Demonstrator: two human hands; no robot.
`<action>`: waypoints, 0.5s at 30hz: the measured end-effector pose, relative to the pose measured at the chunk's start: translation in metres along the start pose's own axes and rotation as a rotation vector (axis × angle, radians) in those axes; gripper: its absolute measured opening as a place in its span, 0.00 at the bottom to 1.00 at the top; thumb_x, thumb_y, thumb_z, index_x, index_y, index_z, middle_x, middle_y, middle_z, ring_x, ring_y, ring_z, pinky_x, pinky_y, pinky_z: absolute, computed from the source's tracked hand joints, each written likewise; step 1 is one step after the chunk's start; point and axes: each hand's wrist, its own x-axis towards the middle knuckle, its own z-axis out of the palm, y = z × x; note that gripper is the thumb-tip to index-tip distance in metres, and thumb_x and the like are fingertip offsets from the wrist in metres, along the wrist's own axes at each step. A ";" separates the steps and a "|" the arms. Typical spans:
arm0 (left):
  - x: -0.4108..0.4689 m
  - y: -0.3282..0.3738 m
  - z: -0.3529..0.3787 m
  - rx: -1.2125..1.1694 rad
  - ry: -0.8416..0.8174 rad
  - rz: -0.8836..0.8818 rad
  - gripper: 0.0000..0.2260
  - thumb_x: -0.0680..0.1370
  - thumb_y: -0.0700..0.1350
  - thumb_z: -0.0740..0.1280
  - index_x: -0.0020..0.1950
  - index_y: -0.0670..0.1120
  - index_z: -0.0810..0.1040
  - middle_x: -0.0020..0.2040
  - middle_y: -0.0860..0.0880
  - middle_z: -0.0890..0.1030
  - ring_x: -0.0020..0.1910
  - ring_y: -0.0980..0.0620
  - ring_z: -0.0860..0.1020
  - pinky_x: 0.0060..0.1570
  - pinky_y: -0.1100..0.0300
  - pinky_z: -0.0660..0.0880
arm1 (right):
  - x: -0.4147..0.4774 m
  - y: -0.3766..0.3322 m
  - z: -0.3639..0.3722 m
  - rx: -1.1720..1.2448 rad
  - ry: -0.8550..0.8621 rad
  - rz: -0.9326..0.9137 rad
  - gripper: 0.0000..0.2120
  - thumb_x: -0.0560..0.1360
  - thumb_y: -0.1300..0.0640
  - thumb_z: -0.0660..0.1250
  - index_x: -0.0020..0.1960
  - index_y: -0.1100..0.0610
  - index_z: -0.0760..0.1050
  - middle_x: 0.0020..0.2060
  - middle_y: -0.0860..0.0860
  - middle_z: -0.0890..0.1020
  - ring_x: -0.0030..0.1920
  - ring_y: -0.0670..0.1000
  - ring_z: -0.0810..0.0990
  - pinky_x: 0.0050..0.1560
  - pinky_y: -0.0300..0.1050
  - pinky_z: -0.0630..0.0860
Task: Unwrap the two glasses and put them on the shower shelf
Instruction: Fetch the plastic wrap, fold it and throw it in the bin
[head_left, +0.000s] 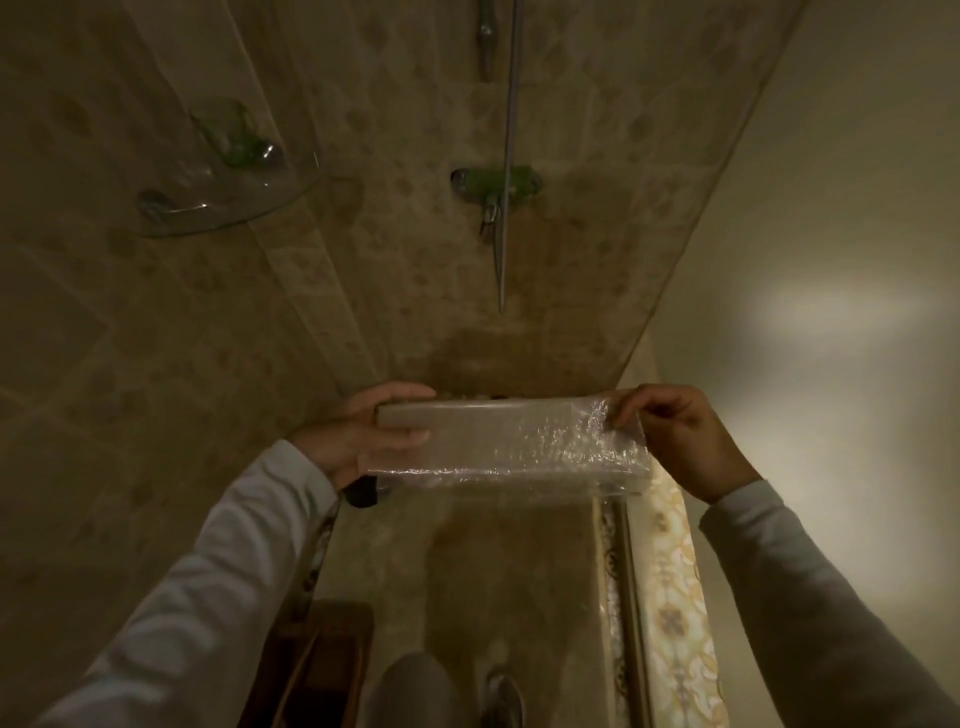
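I hold a sheet of clear bubble wrap (511, 447) stretched flat between both hands at waist height. My left hand (363, 436) grips its left edge, thumb on top. My right hand (680, 436) pinches its upper right corner. A dark thing (362, 493) pokes out under my left palm; what it is cannot be told. Up on the left wall hangs the curved glass shower shelf (228, 208). Clear glass items with green tints (241, 143) stand on it; the dim light hides their exact shape and number.
A shower mixer (496, 182) with a hanging hose (501, 260) is fixed to the tiled back wall. A patterned shower curtain (675, 613) hangs at the right of the tub edge. A wooden stool (322, 660) stands low left. My feet (501, 696) show at the bottom.
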 end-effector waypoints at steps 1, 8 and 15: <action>0.006 -0.003 -0.002 -0.036 0.025 0.022 0.35 0.52 0.46 0.86 0.57 0.48 0.83 0.52 0.43 0.84 0.48 0.49 0.85 0.41 0.57 0.82 | 0.005 0.000 -0.003 0.005 0.029 0.006 0.18 0.74 0.71 0.63 0.42 0.53 0.87 0.44 0.53 0.88 0.47 0.53 0.85 0.51 0.49 0.79; 0.035 -0.012 -0.011 -0.217 0.207 0.125 0.32 0.50 0.36 0.82 0.53 0.40 0.78 0.37 0.38 0.86 0.36 0.45 0.86 0.36 0.56 0.83 | 0.031 0.005 0.003 0.126 -0.062 0.288 0.27 0.69 0.37 0.76 0.59 0.55 0.82 0.53 0.60 0.86 0.53 0.58 0.86 0.51 0.50 0.84; 0.087 -0.021 -0.082 0.251 0.051 -0.008 0.42 0.45 0.56 0.86 0.56 0.46 0.81 0.42 0.45 0.83 0.40 0.52 0.83 0.42 0.57 0.81 | 0.106 0.000 0.004 -0.128 -0.049 0.179 0.17 0.69 0.54 0.79 0.53 0.63 0.84 0.46 0.69 0.84 0.46 0.62 0.83 0.52 0.56 0.82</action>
